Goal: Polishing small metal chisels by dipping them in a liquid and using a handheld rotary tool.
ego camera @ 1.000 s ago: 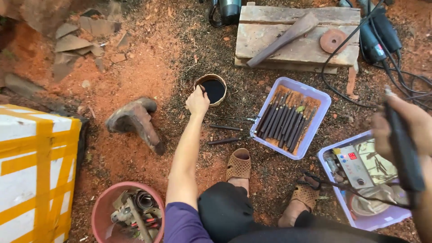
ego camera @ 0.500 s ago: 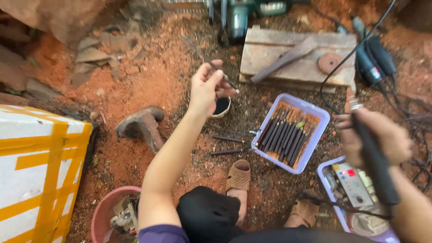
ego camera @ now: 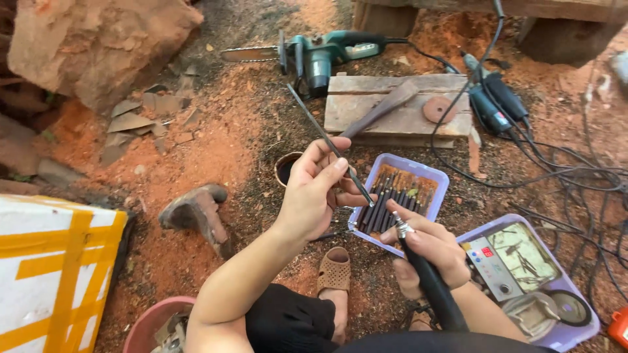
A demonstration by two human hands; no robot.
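Left hand [ego camera: 318, 189]: fingers closed on a long thin rod [ego camera: 327, 142], pinched near its lower end between thumb and fingertips. Rod slants up and left from the pinch, its free end over the dirt below the chainsaw [ego camera: 314, 52]. Lower tip points down at the right hand.

Right hand [ego camera: 425, 245]: fingers wrapped around a black handpiece [ego camera: 432, 284], metal nose up. Rod tip and nose sit just beside each other; cannot tell whether they touch.

Both hands hover over the near edge of a lilac tray [ego camera: 437, 180] of dark bits laid side by side. The hands hide the tray's near-left corner.

Behind the left hand, partly hidden: a small round cup [ego camera: 285, 168] with a dark inside, on the ground.

Right of the right hand: a second lilac tray [ego camera: 559, 340] holding a grey control box [ego camera: 490, 265], some papers and a round disc. Right wrist overlaps its left edge.

Farther out: a wood plank [ego camera: 392, 108] with a wooden-handled tool and a round rust-coloured disc [ego camera: 437, 109] on it. Two dark power tools [ego camera: 494, 101] to its right, black cables [ego camera: 562, 176] trailing across the red dirt.

Left side: a chunk of carved wood [ego camera: 196, 212] on the ground, a white-and-yellow box [ego camera: 52, 274], a red bucket [ego camera: 150, 327] at the bottom edge, a big reddish rock [ego camera: 98, 42] top left.

Between the arms: a sandalled foot [ego camera: 335, 271] and a dark-clad knee.
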